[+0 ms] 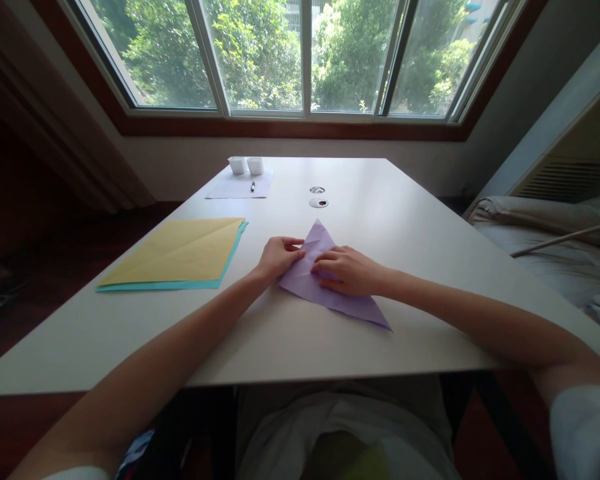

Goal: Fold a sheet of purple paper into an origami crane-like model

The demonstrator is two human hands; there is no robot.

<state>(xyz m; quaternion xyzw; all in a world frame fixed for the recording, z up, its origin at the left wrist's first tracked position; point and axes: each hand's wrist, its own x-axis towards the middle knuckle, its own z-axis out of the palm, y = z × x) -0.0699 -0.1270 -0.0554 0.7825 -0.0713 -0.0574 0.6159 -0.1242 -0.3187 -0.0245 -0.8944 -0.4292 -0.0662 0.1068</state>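
Observation:
A sheet of purple paper (300,280), folded into a pointed shape, lies on the table in front of me. One tip points toward the window and another toward the lower right. At its left edge my left hand (279,257) pinches the paper between thumb and fingers. My right hand (353,269) rests palm down on the middle of the sheet, fingers spread a little and slightly bent, covering part of the paper. Nothing shows in the grip of the right hand.
On the white table (380,200), yellow paper (180,250) overlaps turquoise paper (155,287) at left. Two small white containers (246,165) and a black pen (253,187) sit by white paper (225,190) at the far left. Round grommets (319,203) mark the tabletop.

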